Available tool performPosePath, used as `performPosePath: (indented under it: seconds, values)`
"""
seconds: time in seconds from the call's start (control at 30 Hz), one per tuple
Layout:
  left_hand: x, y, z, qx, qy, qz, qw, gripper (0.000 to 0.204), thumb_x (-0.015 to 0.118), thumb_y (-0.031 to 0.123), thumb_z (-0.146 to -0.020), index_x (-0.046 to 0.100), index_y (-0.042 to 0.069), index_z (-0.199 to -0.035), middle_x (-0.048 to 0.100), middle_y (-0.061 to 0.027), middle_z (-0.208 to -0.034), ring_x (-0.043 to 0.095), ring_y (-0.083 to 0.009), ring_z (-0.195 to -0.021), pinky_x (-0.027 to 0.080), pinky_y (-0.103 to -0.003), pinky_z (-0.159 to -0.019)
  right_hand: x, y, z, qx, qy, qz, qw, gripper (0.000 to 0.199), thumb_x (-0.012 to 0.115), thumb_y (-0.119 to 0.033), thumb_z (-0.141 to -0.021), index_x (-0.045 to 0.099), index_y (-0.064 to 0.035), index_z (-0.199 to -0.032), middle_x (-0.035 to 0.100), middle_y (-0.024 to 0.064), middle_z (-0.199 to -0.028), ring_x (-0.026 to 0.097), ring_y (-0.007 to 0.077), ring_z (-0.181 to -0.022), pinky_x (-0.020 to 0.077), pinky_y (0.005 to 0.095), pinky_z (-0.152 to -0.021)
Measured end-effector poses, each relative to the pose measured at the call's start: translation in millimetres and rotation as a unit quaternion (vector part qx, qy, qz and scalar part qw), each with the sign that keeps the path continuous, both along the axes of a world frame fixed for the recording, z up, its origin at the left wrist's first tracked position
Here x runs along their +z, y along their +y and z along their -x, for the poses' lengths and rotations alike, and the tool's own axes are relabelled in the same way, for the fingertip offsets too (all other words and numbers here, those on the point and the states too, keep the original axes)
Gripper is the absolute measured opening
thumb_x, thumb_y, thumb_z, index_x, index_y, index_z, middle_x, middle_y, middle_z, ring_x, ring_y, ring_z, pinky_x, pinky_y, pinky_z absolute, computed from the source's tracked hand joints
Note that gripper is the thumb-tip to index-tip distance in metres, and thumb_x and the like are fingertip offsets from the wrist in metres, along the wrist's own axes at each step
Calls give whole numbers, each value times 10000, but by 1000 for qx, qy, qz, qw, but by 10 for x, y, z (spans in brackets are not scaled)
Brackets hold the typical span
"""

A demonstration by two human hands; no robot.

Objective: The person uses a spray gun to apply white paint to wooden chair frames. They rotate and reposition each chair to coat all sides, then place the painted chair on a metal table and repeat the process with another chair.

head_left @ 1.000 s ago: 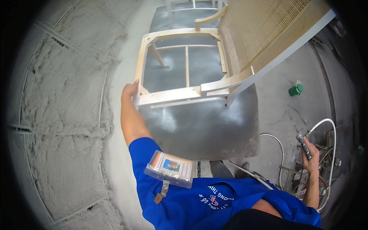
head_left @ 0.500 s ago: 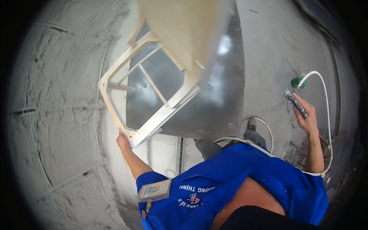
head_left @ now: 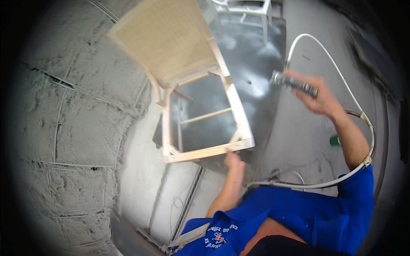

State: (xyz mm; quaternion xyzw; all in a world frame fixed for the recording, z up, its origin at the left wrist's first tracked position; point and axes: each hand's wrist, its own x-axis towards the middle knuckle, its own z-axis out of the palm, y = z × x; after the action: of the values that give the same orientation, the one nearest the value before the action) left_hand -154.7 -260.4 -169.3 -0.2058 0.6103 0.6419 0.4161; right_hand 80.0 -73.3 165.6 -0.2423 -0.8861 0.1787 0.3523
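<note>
A pale wooden chair frame [head_left: 200, 152] with an open seat is in front of me, its woven-looking back panel [head_left: 168, 42] leaning toward the far left. My left hand [head_left: 234, 161] grips the front seat rail near its right corner; the fingers are partly hidden behind the wood. White coating shows along the right side rail. Off to the right, my right hand [head_left: 322, 98] is closed around a spray gun [head_left: 301, 85], blurred by motion, with its nozzle end toward the chair. A white hose [head_left: 314, 36] arcs from the gun back past my forearm.
Beneath the chair is a dark, shiny surface [head_left: 265, 115] with whitish patches. A white chair [head_left: 245, 7] stands at the far edge. To the left rises a grey, crusted wall [head_left: 85, 128]. A green container [head_left: 335, 141] sits beside my right forearm.
The chair frame has turned, its front rail swinging to face me. My left hand has moved right with it. The spray gun has come up and left, nearer the chair. My view has shifted.
</note>
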Motion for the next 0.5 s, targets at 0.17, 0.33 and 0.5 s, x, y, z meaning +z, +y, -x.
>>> performPosePath:
  seconds: [0.17,0.33,0.5]
  values:
    - [145,1196,-550,-29,-140,-57,988,354,547,362,-1085,633,19,-1088,649,-58,-810,541,-131,-618,435,-283,-532,1685,899,721,-143,64,63,986,270,658,-307,-970,709,-131,-1167,640,-10,-763,652,54,-708,406,216,-453]
    - [223,2117,-975,73,-206,-66,974,333,545,308,-1086,612,-16,-1116,650,-82,-865,581,-145,-619,472,-270,-521,3167,1108,1359,-190,43,-29,980,285,716,-200,-894,730,-64,-1145,672,37,-714,586,129,-580,448,306,-497]
    - [140,2999,-1266,179,-247,-47,951,307,556,215,-1065,607,-41,-1226,697,-134,-1091,702,-213,-832,564,-284,-644,3415,1306,2097,-5,63,-43,997,183,701,-217,-888,755,-43,-903,666,68,-659,578,142,-518,438,336,-445]
